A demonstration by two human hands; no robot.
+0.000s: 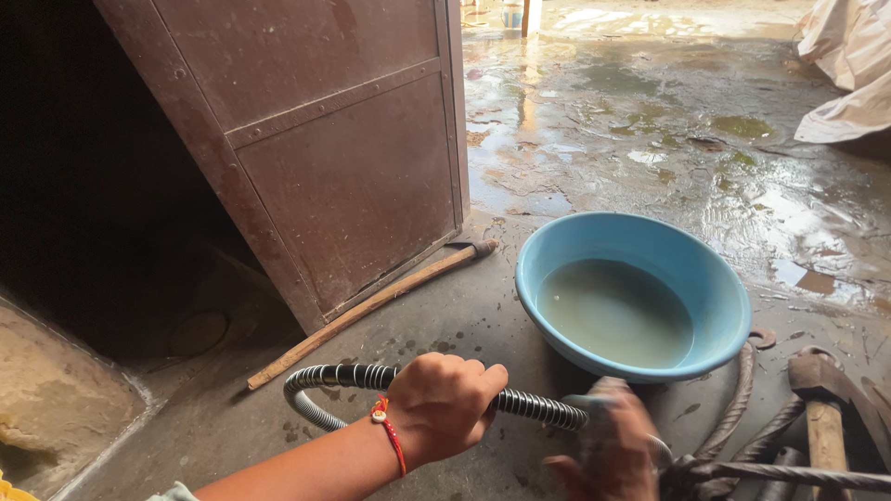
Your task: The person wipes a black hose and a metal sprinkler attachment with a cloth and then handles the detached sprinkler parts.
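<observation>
Left hand: the left hand (445,404) is closed in a full fist around the hose (371,378), knuckles up, a red thread band on the wrist.
Right hand: the right hand (613,455) sits at the bottom edge of the view, too blurred to tell how far open it is — it is at the end of the hose where the ribbing stops.
Hose: a ribbed, spiral-wound flexible tube, black and silver, looping back on itself to the left of the fist, just above the wet concrete floor (640,130).
Basin: a round blue plastic basin (640,297) stands on the floor just beyond the hands, part filled with cloudy water.
Scrap metal: twisted ribbed steel bars (770,473) and a wooden-handled tool (826,417) lie at the bottom right corner.
Stick: a long wooden stick (371,311) lies at the foot of the door.
Door: a brown metal door (343,139) with riveted bands — it stands open beside a dark opening.
</observation>
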